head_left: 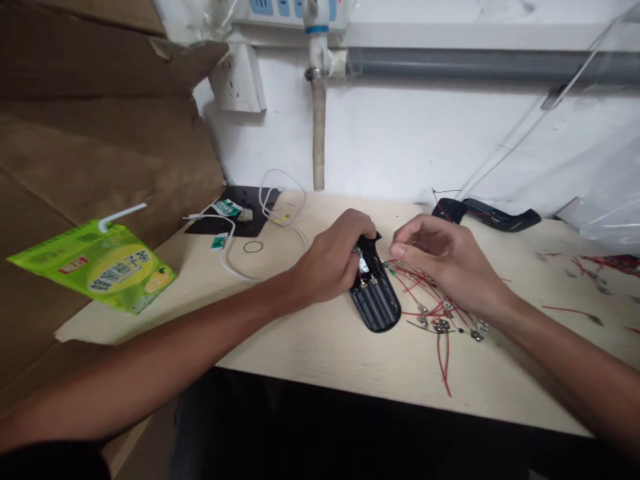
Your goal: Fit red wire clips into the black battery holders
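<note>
A black plastic housing (pixel 377 303) with long grooves lies on the pale wooden table, near its middle. My left hand (pixel 336 257) grips its upper end, the fingers wrapped round the edge. Just to the right, my right hand (pixel 440 257) is held above a loose heap of red wires (pixel 445 360) with small metal contacts. Its thumb and forefinger are pinched together; anything between them is too small to make out. A small green part (pixel 390 269) shows between the housing and the right hand.
Another black housing (pixel 505 217) lies at the back right. More red wires (pixel 607 263) are at the far right. A green drink carton (pixel 115 267) with a straw stands left. Behind it are a black mat (pixel 255 227), a white cable (pixel 227 253) and cardboard (pixel 100 153). A hose (pixel 319 133) hangs at the wall.
</note>
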A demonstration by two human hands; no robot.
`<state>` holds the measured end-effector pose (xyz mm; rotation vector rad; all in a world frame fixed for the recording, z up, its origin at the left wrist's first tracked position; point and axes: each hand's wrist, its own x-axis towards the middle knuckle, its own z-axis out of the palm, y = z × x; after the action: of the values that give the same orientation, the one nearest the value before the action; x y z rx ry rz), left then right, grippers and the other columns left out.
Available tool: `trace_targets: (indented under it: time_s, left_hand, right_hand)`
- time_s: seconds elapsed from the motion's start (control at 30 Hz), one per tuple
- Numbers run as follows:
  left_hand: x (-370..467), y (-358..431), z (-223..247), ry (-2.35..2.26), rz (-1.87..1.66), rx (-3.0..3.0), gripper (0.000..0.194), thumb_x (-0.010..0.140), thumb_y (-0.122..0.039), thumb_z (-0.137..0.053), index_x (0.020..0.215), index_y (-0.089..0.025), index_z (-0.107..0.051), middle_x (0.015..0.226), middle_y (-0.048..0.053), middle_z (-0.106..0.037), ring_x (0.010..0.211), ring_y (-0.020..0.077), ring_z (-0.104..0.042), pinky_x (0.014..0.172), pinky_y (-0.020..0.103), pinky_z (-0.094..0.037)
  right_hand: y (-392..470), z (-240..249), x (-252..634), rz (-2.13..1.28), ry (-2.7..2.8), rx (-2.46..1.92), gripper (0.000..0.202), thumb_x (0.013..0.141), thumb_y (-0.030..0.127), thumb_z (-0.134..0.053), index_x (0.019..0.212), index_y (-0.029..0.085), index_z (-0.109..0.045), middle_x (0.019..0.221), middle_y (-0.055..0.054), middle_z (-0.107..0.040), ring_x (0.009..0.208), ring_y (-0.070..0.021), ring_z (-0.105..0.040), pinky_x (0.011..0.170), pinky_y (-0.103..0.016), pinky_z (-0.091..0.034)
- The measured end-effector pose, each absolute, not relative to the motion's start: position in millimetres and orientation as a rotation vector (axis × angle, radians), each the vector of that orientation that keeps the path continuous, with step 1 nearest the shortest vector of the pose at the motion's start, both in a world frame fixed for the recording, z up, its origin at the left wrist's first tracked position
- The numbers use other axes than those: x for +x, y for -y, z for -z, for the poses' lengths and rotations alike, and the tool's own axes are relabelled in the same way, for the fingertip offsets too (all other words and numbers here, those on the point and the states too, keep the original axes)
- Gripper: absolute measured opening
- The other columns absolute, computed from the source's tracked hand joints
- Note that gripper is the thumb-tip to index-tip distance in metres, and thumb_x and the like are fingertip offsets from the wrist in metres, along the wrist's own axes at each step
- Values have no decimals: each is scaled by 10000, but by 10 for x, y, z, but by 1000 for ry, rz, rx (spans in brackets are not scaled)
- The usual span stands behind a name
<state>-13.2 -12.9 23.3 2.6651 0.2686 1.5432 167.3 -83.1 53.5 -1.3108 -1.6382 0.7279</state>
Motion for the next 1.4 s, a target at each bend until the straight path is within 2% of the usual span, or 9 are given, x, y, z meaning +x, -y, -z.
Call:
trace_targets:
  time_s: [0.07, 0.17, 0.33, 0.57, 0.7, 0.83, 0.93, 1.17, 1.4]
  left_hand:
    - [-138, 122, -246, -244, -1576, 2646, 415, 657, 38, -346, 993, -190, -436, 928, 54, -559, 884, 160, -550, 735, 327, -503]
    - [-151, 114, -261, -273, -1644, 2589, 420, 659, 39, -369, 1007, -185, -439, 943, 63, -565, 888, 163, -557, 749, 328, -504]
    - [-178, 81, -273, -264, -1649, 2558, 451, 632, 47, -376, 1013, -182, -448, 953, 65, -577, 895, 161, -561, 768, 318, -496]
    - [-212, 68, -314, -337, -1525, 2593, 441, 618, 46, -360, 978, -178, -480, 938, 51, -585, 873, 153, -567, 750, 309, -493]
    - [-210, 63, -302, -372, -1460, 2584, 440, 608, 40, -355, 969, -172, -490, 920, 45, -573, 863, 146, -556, 744, 305, -491]
    - [-205, 50, -290, -344, -1397, 2598, 453, 590, 47, -350, 963, -163, -496, 900, 40, -566, 847, 138, -544, 731, 292, -482]
    - [-209, 44, -295, -329, -1379, 2611, 464, 583, 49, -342, 964, -170, -490, 895, 37, -564, 842, 138, -539, 727, 292, -478]
    - [-218, 35, -291, -362, -1319, 2656, 470, 577, 50, -345, 964, -181, -478, 914, 35, -559, 852, 135, -536, 735, 294, -481]
    - [-209, 49, -279, -320, -1309, 2646, 468, 587, 49, -338, 970, -182, -476, 911, 38, -554, 856, 134, -531, 753, 294, -477]
  right_hand:
    - [834, -528, 1720, -653, 1640, -1278, 231, 736, 357, -712, 786, 182, -569, 796, -24, -581, 706, -144, -522, 623, -293, -394]
    - [825, -481, 1724, -764, 1718, -1221, 235, 723, 309, -725, 856, 185, -576, 827, -22, -595, 772, -154, -552, 693, -303, -429]
    - [809, -464, 1722, -932, 1770, -1226, 150, 800, 293, -632, 744, 163, -582, 678, -7, -555, 615, -111, -484, 556, -265, -368]
    - [794, -501, 1844, -1211, 1600, -1177, 112, 749, 237, -693, 821, 173, -635, 702, -6, -580, 603, -101, -506, 524, -240, -398]
    - [809, -529, 1876, -1331, 1485, -1076, 108, 730, 204, -709, 827, 170, -678, 736, -31, -627, 626, -108, -547, 545, -238, -445]
    - [807, -546, 1891, -1393, 1338, -1006, 175, 685, 167, -742, 852, 192, -696, 867, -44, -672, 700, -113, -600, 614, -231, -491]
    - [782, -519, 1904, -1445, 1237, -1006, 166, 668, 155, -758, 821, 192, -707, 817, -27, -673, 682, -93, -610, 640, -200, -507]
    - [783, -493, 1903, -1404, 1246, -1058, 193, 639, 168, -789, 812, 214, -718, 771, -18, -676, 732, -124, -649, 730, -236, -545]
    - [828, -452, 1831, -1224, 1373, -1083, 173, 681, 199, -779, 821, 248, -689, 722, -7, -664, 679, -158, -660, 636, -286, -539]
